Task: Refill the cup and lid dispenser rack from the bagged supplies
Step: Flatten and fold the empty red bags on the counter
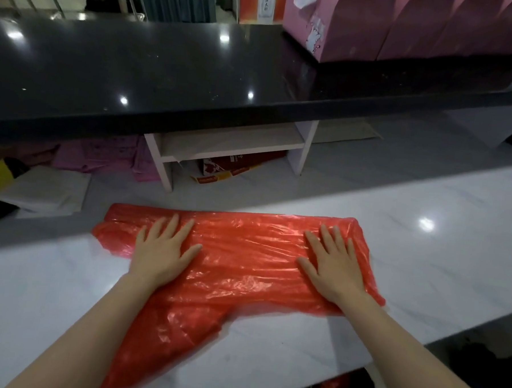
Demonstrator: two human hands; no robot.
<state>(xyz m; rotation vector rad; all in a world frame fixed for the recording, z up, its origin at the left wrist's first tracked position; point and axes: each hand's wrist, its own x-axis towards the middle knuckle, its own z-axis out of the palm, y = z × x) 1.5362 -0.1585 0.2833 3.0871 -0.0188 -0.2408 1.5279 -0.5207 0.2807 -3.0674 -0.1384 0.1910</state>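
Note:
A red plastic bag (245, 252) lies flattened across the white marble counter (438, 262), one end trailing toward me at the lower left. My left hand (162, 251) presses flat on the bag's left part, fingers straight and spread. My right hand (331, 263) presses flat on its right part the same way. No cups, lids or dispenser rack are in view.
A raised black glossy countertop (166, 70) runs across above the marble. Pink gift boxes (406, 26) stand on it at the far right. Under it sit a white shelf unit (230, 145), a red-and-white carton (235, 169), purple bags (102, 156) and white paper sheets (44, 194).

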